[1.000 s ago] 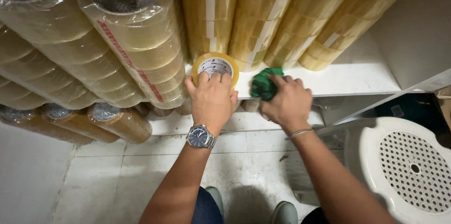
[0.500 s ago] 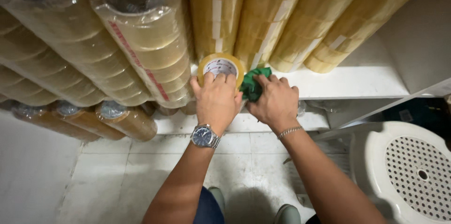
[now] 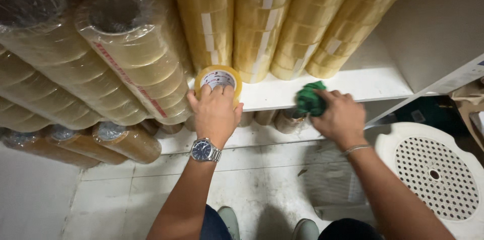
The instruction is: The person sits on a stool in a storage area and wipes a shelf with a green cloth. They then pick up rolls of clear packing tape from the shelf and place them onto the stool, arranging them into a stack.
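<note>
One view only, head camera, looking down past both forearms.

Edges and room: white shelf (image 3: 363, 81) running left to right, front lip just under the hands. Bare strip of shelf board to the right of the green cloth (image 3: 308, 100), open as far as the white side wall (image 3: 438, 23). Behind, four upright stacks of yellowish tape rolls (image 3: 262, 23) crowding the back of the shelf, leaning slightly. To the left, wrapped sleeves of tape (image 3: 131, 58) lying on their sides, pressing close against the single roll; little free room there. Lower shelf beneath, with brown tape sleeves (image 3: 126, 144) poking out over its edge. Tiled floor (image 3: 126, 199) below, pale; white perforated stool (image 3: 433, 169) at lower right, near the right forearm but apart from it. Shoe tips just visible at bottom edge.

Grip: left hand (image 3: 216, 115) curled over a single tape roll (image 3: 218, 78) standing on edge at the shelf front, fingers spread across its near face, thumb side to the right; wristwatch (image 3: 204, 150) on that wrist. Closed around the roll from the front, no more than partly. Right hand (image 3: 339, 115) pressed on the green cloth, fingers bunched over it, cloth wadded against the shelf lip, just right of the roll and not touching it. Thin bracelet (image 3: 356, 149) on the right wrist.
</note>
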